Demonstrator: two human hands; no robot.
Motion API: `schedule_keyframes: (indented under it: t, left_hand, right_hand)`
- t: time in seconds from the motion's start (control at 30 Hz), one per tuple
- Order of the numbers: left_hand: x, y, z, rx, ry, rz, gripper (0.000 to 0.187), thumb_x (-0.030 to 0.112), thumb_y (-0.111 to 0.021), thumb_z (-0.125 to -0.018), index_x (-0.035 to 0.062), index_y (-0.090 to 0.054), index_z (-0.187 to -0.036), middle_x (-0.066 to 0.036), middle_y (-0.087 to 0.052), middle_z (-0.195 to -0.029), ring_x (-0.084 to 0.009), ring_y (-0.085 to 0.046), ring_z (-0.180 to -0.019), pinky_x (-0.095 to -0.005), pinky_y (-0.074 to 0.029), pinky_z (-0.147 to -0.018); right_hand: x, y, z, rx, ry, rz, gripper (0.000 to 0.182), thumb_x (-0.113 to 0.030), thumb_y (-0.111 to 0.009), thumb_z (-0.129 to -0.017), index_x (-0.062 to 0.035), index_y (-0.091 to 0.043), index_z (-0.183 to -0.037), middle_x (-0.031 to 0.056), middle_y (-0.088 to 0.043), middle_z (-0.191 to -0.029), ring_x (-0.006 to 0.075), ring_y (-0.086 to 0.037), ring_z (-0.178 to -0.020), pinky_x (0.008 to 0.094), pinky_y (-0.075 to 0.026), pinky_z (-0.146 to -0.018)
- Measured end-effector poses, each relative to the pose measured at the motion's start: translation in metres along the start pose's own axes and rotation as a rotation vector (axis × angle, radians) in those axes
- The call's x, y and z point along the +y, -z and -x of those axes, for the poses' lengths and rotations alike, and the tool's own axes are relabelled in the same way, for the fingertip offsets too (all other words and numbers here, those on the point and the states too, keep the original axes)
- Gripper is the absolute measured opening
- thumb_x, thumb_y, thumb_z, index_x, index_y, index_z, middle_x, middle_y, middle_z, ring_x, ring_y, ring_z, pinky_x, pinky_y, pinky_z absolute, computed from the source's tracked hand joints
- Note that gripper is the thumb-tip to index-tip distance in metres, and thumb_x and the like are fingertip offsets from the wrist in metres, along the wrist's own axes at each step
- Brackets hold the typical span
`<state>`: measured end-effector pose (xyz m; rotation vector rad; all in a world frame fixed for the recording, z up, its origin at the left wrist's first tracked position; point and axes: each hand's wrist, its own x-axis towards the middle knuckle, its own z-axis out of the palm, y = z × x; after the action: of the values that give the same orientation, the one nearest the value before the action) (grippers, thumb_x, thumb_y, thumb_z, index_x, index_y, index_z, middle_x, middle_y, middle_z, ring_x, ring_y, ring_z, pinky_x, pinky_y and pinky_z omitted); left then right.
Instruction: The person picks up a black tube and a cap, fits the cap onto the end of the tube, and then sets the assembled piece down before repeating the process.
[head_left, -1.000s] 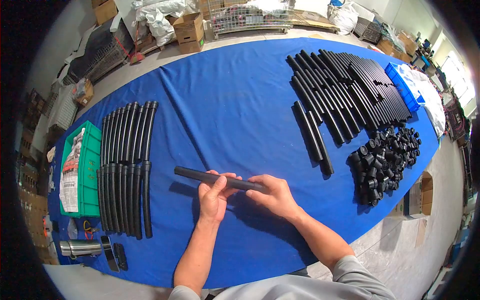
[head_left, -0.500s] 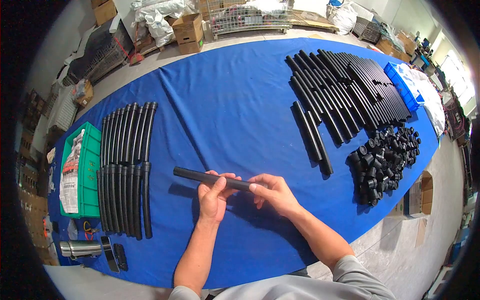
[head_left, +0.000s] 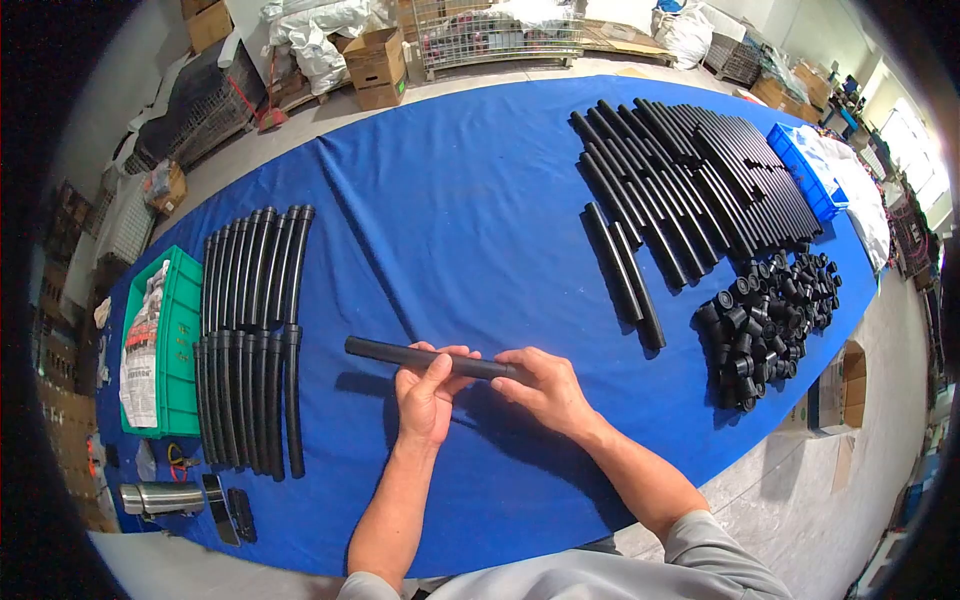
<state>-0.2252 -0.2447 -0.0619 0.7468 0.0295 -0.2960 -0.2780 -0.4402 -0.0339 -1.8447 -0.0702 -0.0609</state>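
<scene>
A black tube (head_left: 385, 351) is held nearly level above the blue cloth (head_left: 450, 220), its left end sticking out free. My left hand (head_left: 430, 395) grips the middle of the tube, thumb on top and fingers curled beneath. At the tube's right end, my right hand (head_left: 540, 385) closes its fingers around it and hides that end. Nearest on the left are two rows of black tubes with collared upper ends (head_left: 265, 400).
At the right lie many plain black tubes (head_left: 650, 190), with a heap of black caps (head_left: 765, 330) below them. A blue crate (head_left: 810, 175) stands behind. On the left are a green crate (head_left: 180, 345), a steel flask (head_left: 160, 498) and a phone (head_left: 220, 508).
My right hand has shifted slightly at the tube's right end, its fingers now farther around it. The left hand and the tube have hardly moved.
</scene>
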Motion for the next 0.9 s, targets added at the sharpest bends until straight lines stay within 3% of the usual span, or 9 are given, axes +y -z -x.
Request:
schedule_keyframes:
  t: [0.2, 0.3, 0.4, 0.5, 0.6, 0.7, 0.9]
  left_hand:
    - [0.0, 0.001, 0.0, 0.002, 0.004, -0.007, 0.016, 0.004, -0.063, -0.097, 0.0091, -0.054, -0.11, -0.023, -0.07, -0.109, -0.039, -0.071, -0.103, -0.0459, -0.066, -0.081]
    - [0.0, 0.001, 0.0, -0.005, -0.003, -0.006, 0.016, 0.005, -0.063, -0.098, 0.0089, -0.054, -0.11, -0.023, -0.069, -0.11, -0.0391, -0.071, -0.104, -0.0463, -0.066, -0.081]
    - [0.0, -0.002, 0.001, -0.006, -0.007, -0.002, 0.016, 0.005, -0.063, -0.098, 0.0086, -0.054, -0.111, -0.023, -0.069, -0.11, -0.0391, -0.07, -0.106, -0.0473, -0.066, -0.081]
    - [0.002, -0.004, 0.001, 0.007, 0.006, 0.021, 0.017, 0.006, -0.063, -0.098, 0.0082, -0.054, -0.112, -0.023, -0.069, -0.111, -0.039, -0.07, -0.107, -0.0481, -0.066, -0.082]
    - [0.002, 0.001, -0.001, 0.002, 0.014, 0.029, 0.017, 0.006, -0.063, -0.098, 0.0078, -0.054, -0.113, -0.022, -0.069, -0.11, -0.0389, -0.07, -0.106, -0.0487, -0.066, -0.082]
    - [0.002, 0.002, -0.001, 0.005, 0.016, 0.019, 0.017, 0.006, -0.063, -0.098, 0.0073, -0.053, -0.112, -0.022, -0.069, -0.11, -0.0387, -0.07, -0.106, -0.049, -0.066, -0.082]
    - [0.001, 0.001, 0.0, 0.018, 0.005, -0.003, 0.015, 0.006, -0.063, -0.098, 0.007, -0.053, -0.11, -0.022, -0.069, -0.11, -0.0383, -0.07, -0.106, -0.0488, -0.066, -0.081]
  right_hand:
    - [-0.003, -0.002, 0.0, -0.03, -0.203, -0.313, 0.035, -0.021, -0.076, -0.092, 0.0034, -0.067, -0.115, 0.0076, -0.068, -0.088, 0.0124, -0.067, -0.072, 0.0277, -0.056, -0.066]
    - [0.001, -0.001, -0.001, -0.056, -0.408, -0.633, 0.034, -0.022, -0.075, -0.093, 0.0029, -0.068, -0.115, 0.0052, -0.067, -0.087, 0.0119, -0.066, -0.072, 0.0268, -0.056, -0.067]
    - [0.004, -0.001, -0.001, -0.065, -0.31, -0.488, 0.034, -0.023, -0.075, -0.093, 0.0019, -0.068, -0.114, 0.006, -0.066, -0.088, 0.0124, -0.065, -0.071, 0.0274, -0.055, -0.066]
    - [0.01, -0.001, -0.001, 0.043, 0.039, -0.033, 0.032, -0.021, -0.075, -0.092, 0.0007, -0.068, -0.115, 0.0076, -0.066, -0.088, 0.0134, -0.065, -0.07, 0.0283, -0.054, -0.064]
    - [0.006, -0.001, -0.001, 0.061, 0.121, 0.066, 0.031, -0.019, -0.076, -0.091, 0.0003, -0.069, -0.114, 0.0093, -0.067, -0.089, 0.0145, -0.067, -0.07, 0.0289, -0.053, -0.063]
    - [0.006, -0.008, 0.002, 0.068, -0.012, -0.154, 0.03, -0.017, -0.076, -0.091, 0.001, -0.068, -0.114, 0.0092, -0.068, -0.09, 0.0141, -0.069, -0.071, 0.0286, -0.054, -0.064]
    - [0.007, -0.007, 0.001, 0.06, -0.047, -0.172, 0.031, -0.017, -0.076, -0.092, 0.0026, -0.068, -0.114, 0.0083, -0.069, -0.089, 0.0124, -0.069, -0.073, 0.0275, -0.055, -0.064]
